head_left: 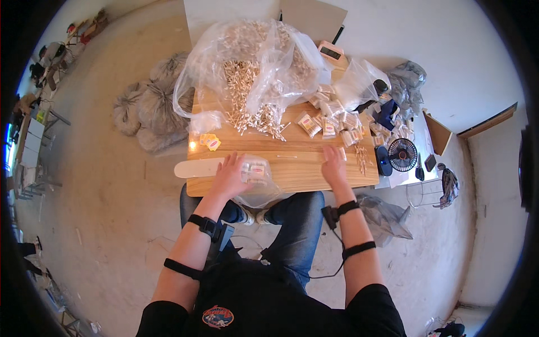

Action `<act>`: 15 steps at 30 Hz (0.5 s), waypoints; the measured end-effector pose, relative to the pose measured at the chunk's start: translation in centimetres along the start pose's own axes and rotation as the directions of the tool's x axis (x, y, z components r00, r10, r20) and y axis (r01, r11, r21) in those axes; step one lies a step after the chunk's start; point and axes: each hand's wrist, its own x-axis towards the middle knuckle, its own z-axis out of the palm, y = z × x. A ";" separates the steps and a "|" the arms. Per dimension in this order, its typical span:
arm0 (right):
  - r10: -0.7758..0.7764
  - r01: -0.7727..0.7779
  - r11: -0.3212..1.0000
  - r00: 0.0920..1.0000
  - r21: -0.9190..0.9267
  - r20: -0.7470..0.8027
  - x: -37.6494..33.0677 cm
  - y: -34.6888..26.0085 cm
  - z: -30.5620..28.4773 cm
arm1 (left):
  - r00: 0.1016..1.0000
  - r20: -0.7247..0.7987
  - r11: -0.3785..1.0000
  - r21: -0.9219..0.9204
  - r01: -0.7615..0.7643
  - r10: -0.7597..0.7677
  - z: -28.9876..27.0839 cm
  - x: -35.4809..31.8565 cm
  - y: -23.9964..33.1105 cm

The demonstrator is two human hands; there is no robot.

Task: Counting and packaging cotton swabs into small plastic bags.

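My left hand (229, 178) is on the near left of the wooden table, its fingers bent over the end of a clear plastic bag (264, 188). Inside the bag lie small packs of cotton swabs (256, 171) with a red-and-white label. A long white rounded strip (196, 168) runs out from under this hand past the table's left edge. My right hand (334, 169) is over the near right of the table, fingers curled together. A small whitish thing shows beside its fingertips; what the fingers hold is hidden. Loose cotton swabs (361, 159) lie to its right.
A large clear bag (300, 62) spills loose swabs (252, 119) across the table's back. Filled swab packs (309, 124) pile up at the right. Yellow labels (210, 141) lie at left. A small black fan (402, 154) stands on the right; stuffed bags (160, 106) sit on the floor.
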 end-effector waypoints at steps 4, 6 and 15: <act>0.093 -0.078 0.989 0.989 -0.124 0.117 0.3 4.8 1.3 | 0.990 0.140 0.995 0.103 -0.019 0.004 -0.3 0.4 0.0; 0.081 -0.059 0.987 0.986 -0.152 0.143 0.2 5.8 1.7 | 0.988 0.150 0.996 0.075 -0.049 0.038 -0.2 0.8 -0.8; 0.235 -0.147 0.950 0.918 -0.277 0.319 -1.3 2.0 0.0 | 0.997 0.071 0.999 0.040 -0.007 0.005 -0.4 0.5 -0.5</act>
